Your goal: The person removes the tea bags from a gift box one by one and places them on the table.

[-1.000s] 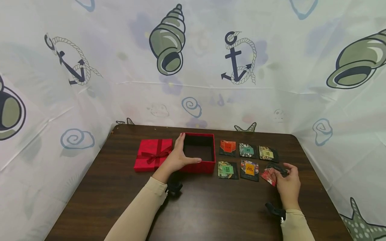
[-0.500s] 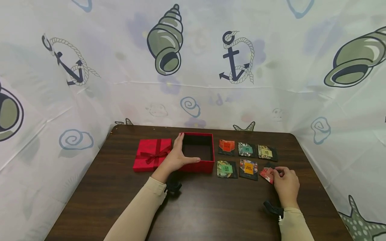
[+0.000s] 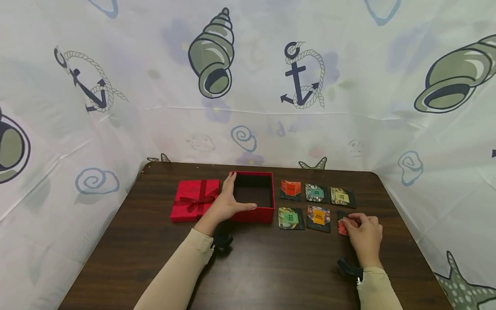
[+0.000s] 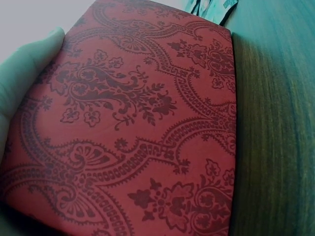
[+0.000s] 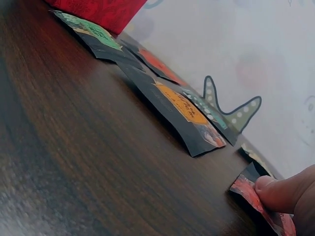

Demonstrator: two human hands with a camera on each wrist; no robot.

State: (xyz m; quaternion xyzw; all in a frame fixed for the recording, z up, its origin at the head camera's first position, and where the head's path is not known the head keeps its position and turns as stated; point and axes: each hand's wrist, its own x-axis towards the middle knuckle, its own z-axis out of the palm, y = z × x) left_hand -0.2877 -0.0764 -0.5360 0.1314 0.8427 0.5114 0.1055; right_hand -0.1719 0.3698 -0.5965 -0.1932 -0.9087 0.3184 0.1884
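Note:
In the head view my left hand (image 3: 226, 202) rests on the open red box (image 3: 253, 215), its fingers straight along the left side and the thumb stretched across the front rim. The box's dark inside shows. The left wrist view has the thumb (image 4: 29, 64) against the patterned red wall (image 4: 123, 108). At the right, my right hand (image 3: 365, 234) pinches a red-and-black sachet (image 3: 342, 226), partly covered by the fingers. The right wrist view shows the thumb (image 5: 280, 191) pressed on that sachet's red face (image 5: 246, 189), low over the table.
Left of the box lies its red lid (image 3: 197, 200) with a ribbon bow. Right of it, two rows hold an orange sachet (image 3: 290, 189), a teal one (image 3: 317, 193), a yellow one (image 3: 342, 196), a green one (image 3: 290, 218) and an orange-labelled one (image 3: 319, 218). A printed curtain (image 3: 255, 77) hangs behind the table (image 3: 263, 267).
The right hand has turned the red-and-black sachet from tilted to nearly straight, in line with the front row. The left hand stays at the box.

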